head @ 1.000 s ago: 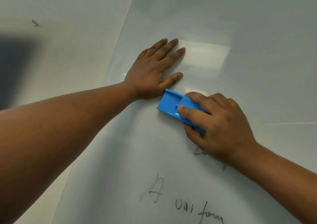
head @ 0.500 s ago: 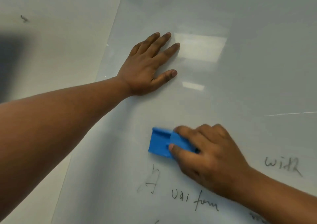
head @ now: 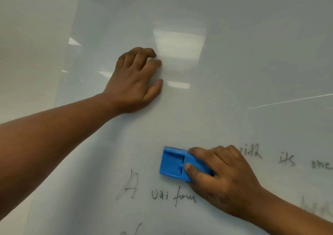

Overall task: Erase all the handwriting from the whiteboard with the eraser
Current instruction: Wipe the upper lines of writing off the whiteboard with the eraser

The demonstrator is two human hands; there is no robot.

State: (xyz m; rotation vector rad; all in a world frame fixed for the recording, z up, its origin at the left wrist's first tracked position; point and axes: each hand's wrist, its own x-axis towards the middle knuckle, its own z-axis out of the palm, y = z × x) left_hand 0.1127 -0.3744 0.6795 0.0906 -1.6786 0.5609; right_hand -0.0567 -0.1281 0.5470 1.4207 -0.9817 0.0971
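Note:
A glossy whiteboard (head: 225,54) fills most of the view. My right hand (head: 221,179) grips a blue eraser (head: 173,163) and holds it flat on the board, just above the handwritten word "uniform" (head: 173,197). More black handwriting (head: 286,160) runs to the right of that hand, partly hidden by it. A large scrawled letter (head: 131,185) sits left of "uniform". My left hand (head: 135,79) rests on the board above and left of the eraser, its fingers bent with the tips and palm heel touching the surface.
A plain pale wall (head: 30,45) lies left of the board's edge. Ceiling-light reflections (head: 178,42) show on the upper board. Faint smudged writing (head: 315,207) is at the lower right, and a partial stroke (head: 131,230) at the bottom edge.
My right hand has swept the eraser down from beside my left thumb to the line of writing. My left hand's fingers have bent from flat to arched.

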